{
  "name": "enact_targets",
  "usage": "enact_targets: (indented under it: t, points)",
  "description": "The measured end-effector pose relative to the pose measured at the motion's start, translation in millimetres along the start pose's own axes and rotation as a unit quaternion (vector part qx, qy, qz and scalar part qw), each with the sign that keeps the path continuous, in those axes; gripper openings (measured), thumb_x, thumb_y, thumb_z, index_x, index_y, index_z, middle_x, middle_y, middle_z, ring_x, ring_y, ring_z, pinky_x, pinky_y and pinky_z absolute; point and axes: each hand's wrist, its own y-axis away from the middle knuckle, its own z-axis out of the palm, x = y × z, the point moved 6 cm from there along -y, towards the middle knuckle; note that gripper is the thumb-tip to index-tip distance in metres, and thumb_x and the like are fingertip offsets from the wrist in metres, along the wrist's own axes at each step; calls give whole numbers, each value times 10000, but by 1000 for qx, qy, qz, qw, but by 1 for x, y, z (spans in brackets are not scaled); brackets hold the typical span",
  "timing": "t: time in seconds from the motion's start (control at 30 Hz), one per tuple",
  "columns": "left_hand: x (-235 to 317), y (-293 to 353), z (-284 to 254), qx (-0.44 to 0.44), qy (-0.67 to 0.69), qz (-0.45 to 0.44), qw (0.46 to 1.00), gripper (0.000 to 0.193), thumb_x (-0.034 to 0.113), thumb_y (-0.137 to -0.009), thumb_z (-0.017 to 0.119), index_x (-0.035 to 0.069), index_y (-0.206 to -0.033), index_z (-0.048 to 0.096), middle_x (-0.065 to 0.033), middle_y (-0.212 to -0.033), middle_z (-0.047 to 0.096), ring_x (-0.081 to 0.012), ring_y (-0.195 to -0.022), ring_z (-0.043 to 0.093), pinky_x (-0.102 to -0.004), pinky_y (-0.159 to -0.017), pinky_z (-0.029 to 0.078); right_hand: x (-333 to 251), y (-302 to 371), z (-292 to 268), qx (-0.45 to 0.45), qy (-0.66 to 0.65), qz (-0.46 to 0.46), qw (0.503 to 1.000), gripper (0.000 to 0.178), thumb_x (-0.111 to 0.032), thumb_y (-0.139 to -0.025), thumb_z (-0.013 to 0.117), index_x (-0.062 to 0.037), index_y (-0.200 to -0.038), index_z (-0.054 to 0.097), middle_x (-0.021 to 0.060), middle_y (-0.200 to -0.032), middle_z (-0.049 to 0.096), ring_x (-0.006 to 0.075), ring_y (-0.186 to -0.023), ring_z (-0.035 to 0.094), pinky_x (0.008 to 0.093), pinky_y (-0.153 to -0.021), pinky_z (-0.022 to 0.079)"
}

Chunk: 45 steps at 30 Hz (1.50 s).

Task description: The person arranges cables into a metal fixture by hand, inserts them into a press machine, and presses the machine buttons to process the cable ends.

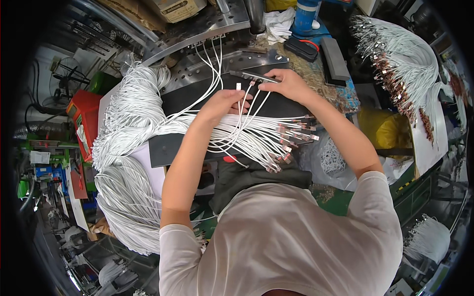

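Observation:
Between the fingertips of my left hand (224, 105) is a white cable whose white-and-metal connector (238, 87) points up. My right hand (288, 85) pinches the right end of a narrow metal strip (247, 75). Cable ends with small coppery connectors (252, 83) meet the strip, and one cable runs up to my right fingertips. Below both hands, a fan of white cables (247, 140) lies across a dark board (165, 149), their connectors toward the right. How the connectors sit in the strip is too small to tell.
Large bundles of white cable (131, 103) lie at my left. Ahead stands a perforated metal machine plate (207, 27) with several cables at its edge. A black block (335, 60) and a blue container (306, 16) are at the back right. Another bundle (405, 59) hangs far right.

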Motion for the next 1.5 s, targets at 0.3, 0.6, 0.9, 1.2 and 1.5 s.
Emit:
enact_targets:
  t: [0.3, 0.6, 0.9, 1.2, 1.5]
  points:
    - [-5, -11, -14, 19, -172, -3, 985, 342, 323, -916, 719, -8, -847, 772, -44, -678, 693, -114, -573, 621, -257, -574, 499, -6, 7, 5, -52, -46, -33, 997, 489, -351, -808, 851, -2, -1124, 720, 93, -911, 748, 137, -796, 668, 288, -745, 513]
    - [3, -8, -9, 17, -196, -4, 980, 338, 301, -918, 708, 7, -761, 760, -19, -628, 658, -99, -540, 579, -245, -542, 462, -23, 14, 8, -79, 45, -61, 994, 402, -311, -837, 827, -36, -1111, 721, 79, -927, 747, 133, -832, 666, 289, -779, 511]
    - [32, -5, -93, 238, -221, 128, 937, 400, 393, -952, 672, 3, -970, 757, -72, -857, 756, -162, -754, 705, -295, -732, 538, -65, -22, -10, 215, 296, -350, 863, 285, -227, -916, 688, -54, -1143, 696, 125, -1008, 673, 362, -980, 613, 429, -857, 509]
    - [44, -31, -93, 73, 135, 51, 987, 461, 390, -1025, 604, -23, -1230, 625, 58, -739, 533, -46, -631, 451, -219, -558, 336, -66, -241, -2, 318, 301, -357, 825, 249, -272, -949, 634, -47, -1046, 676, 164, -946, 680, 365, -902, 628, 445, -826, 511]
    - [59, 9, -85, 128, 104, 62, 984, 459, 364, -1042, 585, -33, -1270, 622, 114, -662, 315, -25, -563, 274, -230, -508, 210, -53, -288, 3, 284, 256, -378, 843, 211, -204, -941, 601, -18, -1017, 667, 155, -879, 658, 319, -815, 610, 438, -819, 509]
